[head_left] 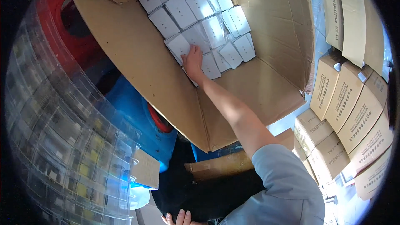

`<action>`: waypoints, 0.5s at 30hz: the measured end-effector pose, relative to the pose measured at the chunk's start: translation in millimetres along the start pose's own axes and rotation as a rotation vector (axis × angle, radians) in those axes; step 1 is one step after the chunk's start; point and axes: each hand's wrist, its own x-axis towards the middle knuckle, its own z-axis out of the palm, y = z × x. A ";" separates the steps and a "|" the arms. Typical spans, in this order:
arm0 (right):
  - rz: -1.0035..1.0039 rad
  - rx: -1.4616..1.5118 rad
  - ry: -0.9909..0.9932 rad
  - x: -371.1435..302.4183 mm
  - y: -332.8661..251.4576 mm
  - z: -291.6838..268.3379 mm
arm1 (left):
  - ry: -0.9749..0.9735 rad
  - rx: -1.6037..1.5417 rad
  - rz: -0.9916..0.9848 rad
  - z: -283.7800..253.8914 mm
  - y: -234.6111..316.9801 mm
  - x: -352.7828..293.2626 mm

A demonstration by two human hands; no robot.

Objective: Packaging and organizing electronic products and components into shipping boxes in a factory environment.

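- The person's right hand (193, 61) is stretched deep into a large open cardboard carton (137, 54), arm fully extended from a grey sleeve (283, 183). The reach is long because the carton's contents sit low against its far wall.
- The hand lies palm-down with its fingers spread on a small white packet (179, 46) — one of many flat white packets (196, 4) in clear wrap, stacked on edge in rows. It presses on the packet; whether the fingers have actually closed round it cannot be told from above.
- The packets fill only the far part of the carton; the nearer floor is bare cardboard, so the hand works at the near edge of the stack.
- The left hand (179, 218) shows only as fingertips at the lower edge, resting on dark cloth — open and holding nothing, as far as can be seen.
- To the person's left, a tall stack of clear plastic blister trays (62, 141) stands close by.
- To the right, sealed brown cartons (350, 108) are stacked.
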 end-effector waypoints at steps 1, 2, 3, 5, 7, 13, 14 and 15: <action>0.000 0.001 0.000 0.4 -4.4 1.1 | -0.003 0.008 0.000 -0.4 0.3 -0.1; 0.083 0.003 -0.103 -0.2 -8.0 1.6 | -0.008 0.016 -0.001 -1.1 0.2 -0.1; 0.167 0.005 -0.205 -0.5 -9.9 1.1 | -0.010 0.013 -0.001 -1.1 0.2 0.2; 0.139 -0.016 -0.236 3.3 -9.1 -0.5 | 0.011 0.004 0.009 0.3 -0.7 1.1; 0.112 -0.038 -0.265 9.2 -1.5 -5.0 | 0.015 -0.007 0.026 1.9 -4.0 0.6; -0.266 -0.025 0.359 73.7 53.4 -75.5 | -0.028 0.023 0.016 -4.4 -2.9 -1.9; -0.133 -0.170 0.416 89.9 66.1 -93.9 | -0.042 0.028 0.018 -4.3 -2.3 -0.8; -0.068 -0.276 0.505 110.9 96.0 -104.0 | -0.044 0.016 0.021 -2.8 -2.5 -0.1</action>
